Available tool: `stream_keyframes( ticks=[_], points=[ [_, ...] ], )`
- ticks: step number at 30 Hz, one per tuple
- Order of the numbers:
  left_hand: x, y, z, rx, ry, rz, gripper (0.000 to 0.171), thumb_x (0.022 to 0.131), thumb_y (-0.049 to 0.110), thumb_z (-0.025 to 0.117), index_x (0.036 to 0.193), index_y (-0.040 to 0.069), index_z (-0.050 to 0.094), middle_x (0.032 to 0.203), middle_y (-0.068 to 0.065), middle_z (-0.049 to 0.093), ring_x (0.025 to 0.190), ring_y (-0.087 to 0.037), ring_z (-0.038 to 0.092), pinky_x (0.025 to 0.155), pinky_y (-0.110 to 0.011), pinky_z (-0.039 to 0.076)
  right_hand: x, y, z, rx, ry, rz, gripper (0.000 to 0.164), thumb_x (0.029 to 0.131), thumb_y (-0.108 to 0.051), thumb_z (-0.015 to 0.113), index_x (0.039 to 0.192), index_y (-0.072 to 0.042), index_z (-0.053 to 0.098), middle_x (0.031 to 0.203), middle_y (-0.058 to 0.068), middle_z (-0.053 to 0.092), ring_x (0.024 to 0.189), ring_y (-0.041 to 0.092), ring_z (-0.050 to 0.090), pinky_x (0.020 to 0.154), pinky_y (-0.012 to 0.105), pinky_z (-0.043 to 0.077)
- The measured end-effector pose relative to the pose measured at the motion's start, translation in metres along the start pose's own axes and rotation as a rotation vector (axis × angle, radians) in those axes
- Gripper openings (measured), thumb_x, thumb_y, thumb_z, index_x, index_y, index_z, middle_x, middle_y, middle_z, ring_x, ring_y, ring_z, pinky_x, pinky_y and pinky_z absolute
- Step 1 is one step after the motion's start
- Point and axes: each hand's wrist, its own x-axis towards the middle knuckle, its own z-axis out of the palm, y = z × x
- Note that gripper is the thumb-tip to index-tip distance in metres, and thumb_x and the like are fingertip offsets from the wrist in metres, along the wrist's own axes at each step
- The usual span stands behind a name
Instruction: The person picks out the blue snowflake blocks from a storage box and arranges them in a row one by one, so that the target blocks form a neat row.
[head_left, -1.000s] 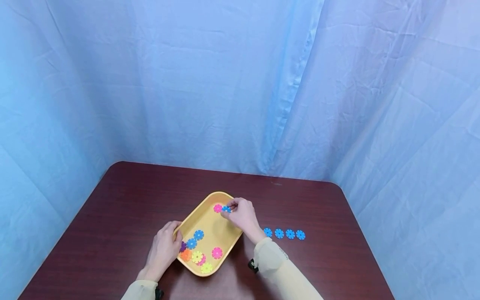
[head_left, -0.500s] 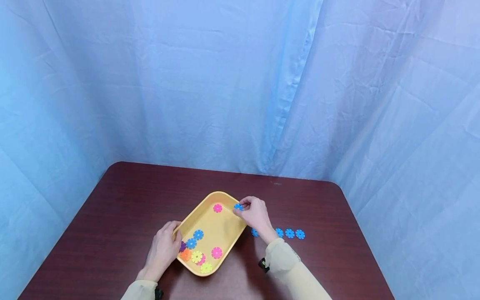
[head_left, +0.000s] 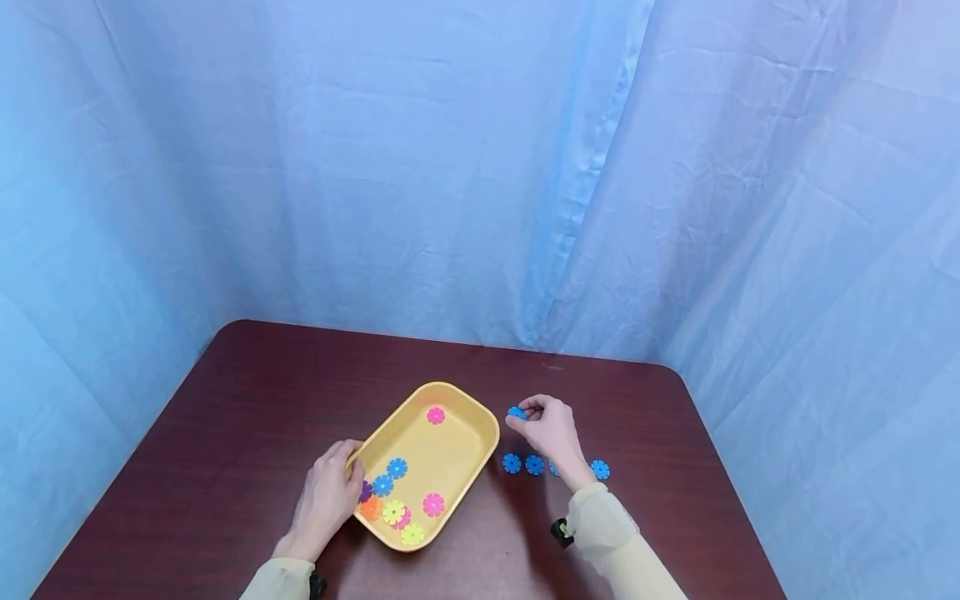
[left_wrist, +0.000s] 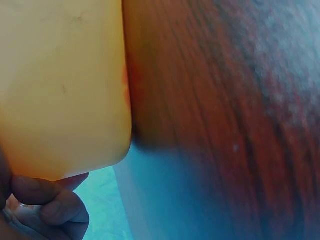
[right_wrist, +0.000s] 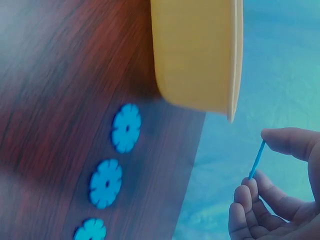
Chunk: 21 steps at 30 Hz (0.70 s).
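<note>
Beside tray (head_left: 448,454) within left hand's (head_left: 328,490) grip, 1 thin, notched blue disc (head_left: 515,412) in right hand's (head_left: 551,427) pinch

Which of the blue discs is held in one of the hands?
The blue disc pinched by the right hand; the other visible blue discs lie inside the tray or in a row on the table.

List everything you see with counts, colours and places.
Rounded rectangular tray: one, yellow, lower centre
Notched round discs: at least four, blue, row right of tray
Pinched disc: one, blue, right hand
Tray discs: two blue, three pink, two yellow, at least one purple and one orange
Wooden table: one, maroon, underneath
Cloth curtains: count unclear, pale blue, background
Sleeves: two, cream, forearms
Wrist devices: two, black, at sleeves
Left hand: one, gripping tray
Right hand: one, pinching disc
</note>
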Motion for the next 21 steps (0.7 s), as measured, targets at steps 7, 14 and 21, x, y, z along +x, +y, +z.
stream_keyframes(
  ticks=[7,14,21],
  points=[
    [0.0,0.002,0.0,0.006,-0.013,-0.013,0.025,0.091,0.003,0.065,0.116,-0.001,0.067,0.111,-0.015,0.067,0.092,-0.027,0.065,0.084,-0.047,0.055,0.0,0.022,-0.016,-0.031,0.038,0.027,0.031,0.079,-0.027,0.085,0.097,-0.006,0.07,0.084,0.004,0.065,0.077,0.019,0.058,0.068,0.032,0.052],
    [0.0,0.001,-0.001,0.002,0.003,0.011,0.023,0.091,0.002,0.064,0.114,-0.001,0.067,0.109,-0.015,0.068,0.091,-0.027,0.066,0.081,-0.046,0.055,-0.004,0.05,-0.034,-0.061,0.059,0.048,0.03,0.082,-0.025,0.082,0.1,-0.004,0.07,0.085,0.005,0.065,0.077,0.019,0.059,0.069,0.033,0.052],
    [0.0,0.001,-0.001,0.002,-0.003,0.007,0.023,0.091,0.002,0.064,0.114,-0.001,0.068,0.11,-0.015,0.068,0.092,-0.027,0.066,0.08,-0.046,0.055,-0.007,0.072,-0.048,-0.07,0.078,0.083,0.033,0.083,-0.028,0.081,0.101,-0.004,0.07,0.088,0.007,0.066,0.079,0.021,0.06,0.072,0.035,0.052]
  ],
)
